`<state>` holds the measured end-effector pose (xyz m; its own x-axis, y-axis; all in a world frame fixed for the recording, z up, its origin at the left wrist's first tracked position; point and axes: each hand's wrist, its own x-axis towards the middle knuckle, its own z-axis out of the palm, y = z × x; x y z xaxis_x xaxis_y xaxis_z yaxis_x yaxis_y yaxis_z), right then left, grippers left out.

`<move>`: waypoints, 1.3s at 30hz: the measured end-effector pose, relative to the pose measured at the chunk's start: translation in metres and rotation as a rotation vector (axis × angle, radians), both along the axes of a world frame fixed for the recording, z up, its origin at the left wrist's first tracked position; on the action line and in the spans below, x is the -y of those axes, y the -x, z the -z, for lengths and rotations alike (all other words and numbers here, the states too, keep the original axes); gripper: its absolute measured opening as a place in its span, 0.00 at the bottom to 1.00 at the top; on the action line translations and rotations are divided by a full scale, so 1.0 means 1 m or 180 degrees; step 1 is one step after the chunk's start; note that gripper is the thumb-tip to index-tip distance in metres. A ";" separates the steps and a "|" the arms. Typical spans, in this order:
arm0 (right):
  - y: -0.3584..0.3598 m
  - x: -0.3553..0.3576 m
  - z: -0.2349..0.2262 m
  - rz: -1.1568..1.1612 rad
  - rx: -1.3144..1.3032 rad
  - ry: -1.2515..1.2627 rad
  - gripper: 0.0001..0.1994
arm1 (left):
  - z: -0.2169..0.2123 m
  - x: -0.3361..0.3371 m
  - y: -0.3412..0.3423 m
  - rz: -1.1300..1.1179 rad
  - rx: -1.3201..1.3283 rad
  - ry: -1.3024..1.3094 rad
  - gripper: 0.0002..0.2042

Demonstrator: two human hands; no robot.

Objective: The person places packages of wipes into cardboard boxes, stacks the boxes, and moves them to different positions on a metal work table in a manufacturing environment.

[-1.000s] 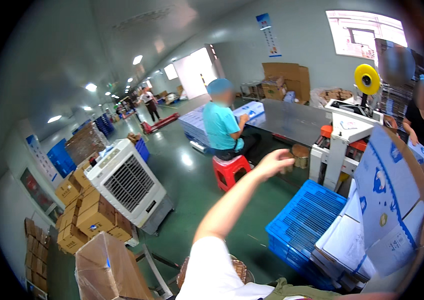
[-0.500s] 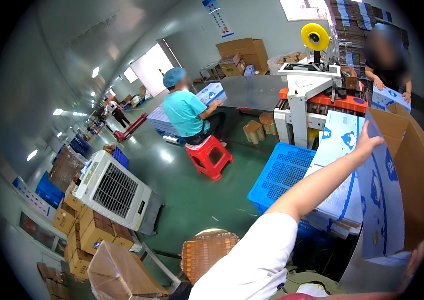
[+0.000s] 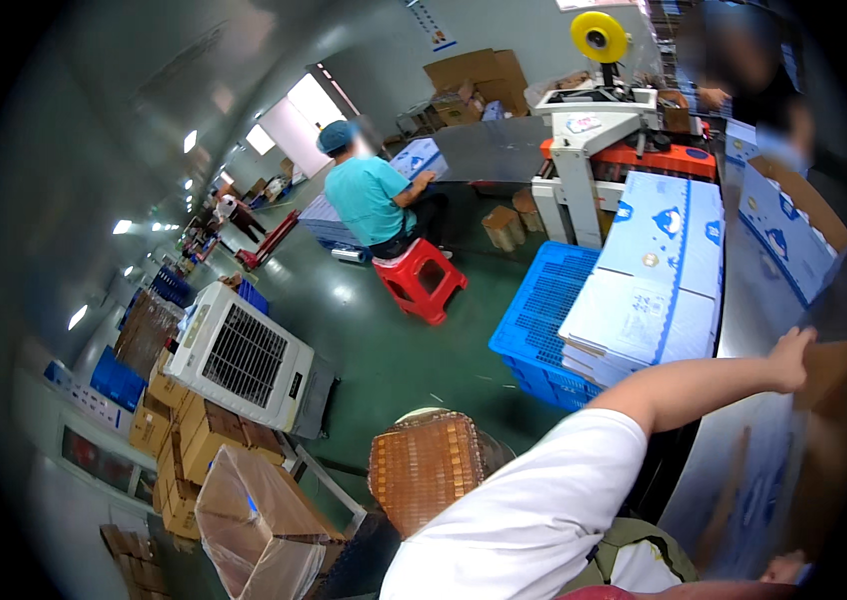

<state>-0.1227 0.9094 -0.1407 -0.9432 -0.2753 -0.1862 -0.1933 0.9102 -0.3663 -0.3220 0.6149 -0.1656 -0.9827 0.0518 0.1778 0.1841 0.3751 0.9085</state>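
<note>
Since half-second ago, left hand [image 3: 792,358] dropped to brown carton flap [image 3: 834,372] at right, fingers seemingly clamped on its edge. Right hand [image 3: 782,570] barely visible, grip unclear. Folding carton underway; next: press flap down.

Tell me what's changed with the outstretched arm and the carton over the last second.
The left hand swung from open air across to the brown carton flap and now rests on its edge. The view turned right and down with it. The stack of flat blue-and-white cartons on the blue crate stayed put.
</note>
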 end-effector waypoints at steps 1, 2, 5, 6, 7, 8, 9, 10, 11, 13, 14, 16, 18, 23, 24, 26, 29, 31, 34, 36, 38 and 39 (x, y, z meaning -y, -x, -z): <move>-0.010 0.008 0.021 -0.0030 0.0048 0.0153 0.19 | 0.005 0.003 -0.011 0.0347 0.0269 0.0728 0.22; -0.025 0.018 0.038 -0.0012 0.0100 0.0276 0.19 | -0.006 0.011 -0.031 0.0786 0.0305 0.1089 0.19; -0.053 0.051 0.065 -0.0135 0.0363 0.0512 0.19 | -0.012 0.051 -0.071 0.1968 -0.0390 0.2477 0.19; -0.055 0.059 0.067 -0.0127 0.0426 0.0521 0.20 | -0.025 0.052 -0.073 0.2745 0.0204 0.3048 0.25; -0.056 0.064 0.068 -0.0101 0.0468 0.0577 0.20 | -0.031 0.053 -0.073 0.3166 0.0732 0.3282 0.30; -0.055 0.064 0.072 -0.0055 0.0506 0.0656 0.20 | -0.037 0.052 -0.074 0.3572 0.1290 0.3526 0.35; -0.052 0.066 0.070 -0.0021 0.0511 0.0677 0.21 | -0.031 0.047 -0.082 0.3634 0.1743 0.3402 0.40; -0.049 0.067 0.068 0.0004 0.0516 0.0675 0.21 | -0.019 0.045 -0.078 0.3837 0.2271 0.3200 0.41; -0.046 0.067 0.066 0.0027 0.0512 0.0656 0.22 | -0.002 0.042 -0.065 0.4025 0.2809 0.2979 0.42; -0.038 0.063 0.059 0.0117 0.0475 0.0586 0.23 | 0.000 0.034 -0.057 0.4264 0.3028 0.2891 0.44; -0.032 0.058 0.053 0.0164 0.0441 0.0536 0.23 | -0.002 0.027 -0.056 0.4278 0.2741 0.3043 0.45; -0.022 0.054 0.045 0.0268 0.0381 0.0462 0.25 | -0.003 0.029 -0.054 0.4459 0.2150 0.3259 0.47; -0.010 0.043 0.036 0.0409 0.0260 0.0457 0.26 | 0.000 0.040 -0.045 0.4787 0.1456 0.3431 0.46; 0.041 0.001 0.018 0.0779 -0.0042 0.0700 0.30 | 0.022 0.020 0.019 0.3206 0.0559 0.3960 0.42; 0.042 -0.017 0.004 0.1033 -0.0076 0.0767 0.31 | 0.016 0.016 -0.003 0.1973 -0.0811 0.3685 0.41; 0.034 -0.015 -0.002 0.1198 0.0377 0.1171 0.32 | 0.064 0.020 -0.004 0.1424 -0.0185 0.2699 0.52; -0.039 0.050 0.046 0.0518 -0.0158 0.0502 0.42 | 0.048 0.056 -0.037 0.0575 0.1257 0.1540 0.48; -0.067 0.117 0.052 0.1067 -0.0584 -0.0498 0.43 | 0.046 0.078 -0.065 -0.0077 0.0818 0.1715 0.45; -0.090 0.079 0.037 0.1112 -0.0539 -0.0314 0.44 | 0.067 0.086 -0.103 -0.0232 0.0345 -0.1302 0.41; -0.133 0.049 0.036 0.1144 -0.0619 -0.0210 0.43 | 0.096 0.084 -0.144 -0.0081 0.0574 -0.2367 0.34; -0.171 0.017 0.053 0.1281 -0.1122 0.0310 0.42 | 0.111 0.056 -0.190 0.0390 0.1610 -0.2275 0.29; -0.180 0.022 0.065 0.1259 -0.1378 0.0568 0.42 | 0.144 0.056 -0.203 0.0761 0.2557 -0.1684 0.25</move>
